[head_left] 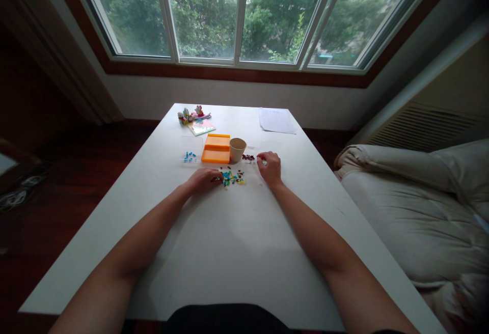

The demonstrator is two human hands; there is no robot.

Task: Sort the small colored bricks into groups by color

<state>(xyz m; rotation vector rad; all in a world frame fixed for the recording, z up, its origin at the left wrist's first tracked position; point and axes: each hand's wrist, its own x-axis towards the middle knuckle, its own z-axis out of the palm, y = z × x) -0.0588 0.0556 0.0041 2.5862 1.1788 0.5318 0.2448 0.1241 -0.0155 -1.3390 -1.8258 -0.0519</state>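
Observation:
Small mixed-colour pieces [234, 177] lie in a loose pile on the white table. At the pile's left edge is my left hand [205, 179], its fingers curled and touching the pieces; whether it holds one is too small to tell. My right hand [270, 167] rests right of the pile, thumb and fingertips together beside a small green piece [264, 162]. Dark brown pieces [248, 157] form a group just left of it. A beige cup [237, 149] stands behind the pile, against an orange tray [216, 157]. Blue pieces [189, 157] sit in a clear container to the left.
Small colourful figures [194, 114] and a pale card [201, 127] are at the table's back left. White paper sheets [275, 120] lie at the back right. A cushioned seat [416, 206] stands right of the table [237, 252], and a window is beyond it.

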